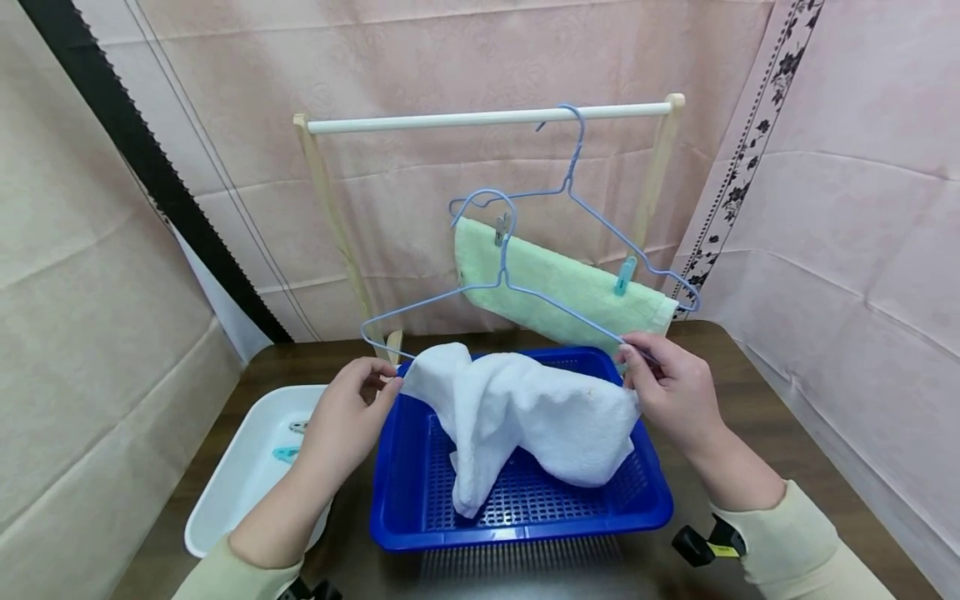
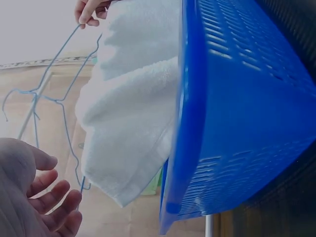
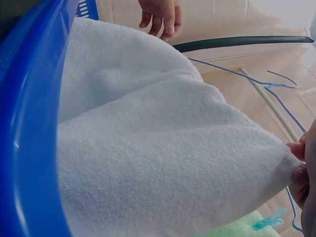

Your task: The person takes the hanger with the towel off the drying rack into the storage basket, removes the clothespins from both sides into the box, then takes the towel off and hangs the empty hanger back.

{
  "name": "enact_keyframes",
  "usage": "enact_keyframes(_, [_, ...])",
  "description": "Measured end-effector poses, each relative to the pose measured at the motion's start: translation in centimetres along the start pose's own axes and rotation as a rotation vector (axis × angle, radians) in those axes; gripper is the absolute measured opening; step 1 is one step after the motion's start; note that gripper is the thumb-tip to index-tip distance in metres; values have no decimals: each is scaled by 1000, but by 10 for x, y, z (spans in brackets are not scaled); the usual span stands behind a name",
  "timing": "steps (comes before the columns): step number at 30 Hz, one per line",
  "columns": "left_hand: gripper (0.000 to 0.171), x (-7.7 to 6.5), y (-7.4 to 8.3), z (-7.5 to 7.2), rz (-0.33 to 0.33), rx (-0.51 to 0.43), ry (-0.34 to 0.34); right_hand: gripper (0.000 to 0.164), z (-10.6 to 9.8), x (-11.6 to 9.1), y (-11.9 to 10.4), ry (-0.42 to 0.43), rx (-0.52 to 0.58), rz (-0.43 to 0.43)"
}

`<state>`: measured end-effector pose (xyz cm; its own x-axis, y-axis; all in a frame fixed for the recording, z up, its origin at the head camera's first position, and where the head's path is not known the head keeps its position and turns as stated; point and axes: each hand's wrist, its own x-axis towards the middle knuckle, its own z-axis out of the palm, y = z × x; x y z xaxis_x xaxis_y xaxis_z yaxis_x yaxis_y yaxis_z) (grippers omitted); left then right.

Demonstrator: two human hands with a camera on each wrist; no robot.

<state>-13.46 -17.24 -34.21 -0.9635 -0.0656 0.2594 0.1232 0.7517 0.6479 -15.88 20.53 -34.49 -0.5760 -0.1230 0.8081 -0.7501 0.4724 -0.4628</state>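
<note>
A white towel (image 1: 525, 400) drapes over the lower part of a blue wire hanger (image 1: 504, 250), above a blue plastic basket (image 1: 517, 533). My right hand (image 1: 671, 387) pinches the hanger's right end, and the right wrist view shows the towel's corner (image 3: 284, 160) at its fingertips. By the hanger's left end is my left hand (image 1: 341, 417). In the left wrist view its fingers (image 2: 59, 190) are spread and loosely bent beside the towel's edge, gripping nothing. The hanger's bottom bar is mostly hidden by the towel.
Behind stands a rack with a white rail (image 1: 480, 119). A second blue hanger (image 1: 573, 167) hangs there with a green towel (image 1: 555, 287), held by a metal clip (image 1: 501, 229) and a teal clothespin (image 1: 625, 275). At left, a white tray (image 1: 225, 483) holds clothespins (image 1: 286, 454).
</note>
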Motion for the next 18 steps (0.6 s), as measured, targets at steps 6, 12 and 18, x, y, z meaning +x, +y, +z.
enact_keyframes(6, [29, 13, -4, 5, -74, -48, -79, 23, 2, 1, -1, 8, 18, -13])
enact_keyframes(12, [35, 20, -10, 11, -104, -71, -130, 24, 4, 1, 0, 14, 22, -14])
enact_keyframes(18, [33, 23, -10, 15, -88, -83, -144, 25, 4, 1, 0, 15, 34, -20])
